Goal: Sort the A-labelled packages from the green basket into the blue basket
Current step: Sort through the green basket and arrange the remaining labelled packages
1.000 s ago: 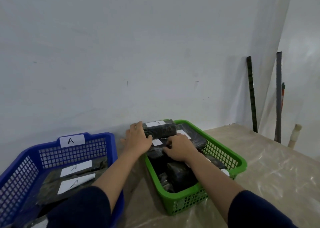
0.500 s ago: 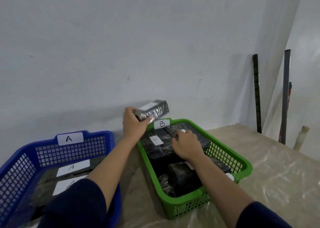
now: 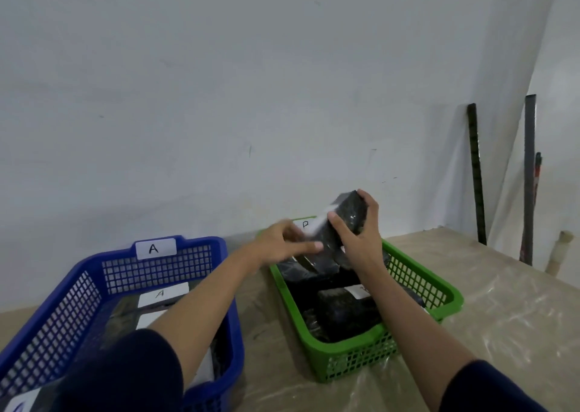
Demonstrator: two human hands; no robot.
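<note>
Passed to right hand (image 3: 357, 239), package (image 3: 348, 220) hovers above green basket (image 3: 361, 349) rim

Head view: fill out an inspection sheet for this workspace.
Surface: table under a clear plastic sheet.
Job's things: blue basket tagged A holds A-labelled packages; green basket holds black packages; one black package held above it.
Clutter: nothing seen.
Hands: right hand grips the raised package; left hand blurred beside it, fingers extended.
Cables: nothing seen.
Surroundings: white wall; dark bars leaning at right.
</note>
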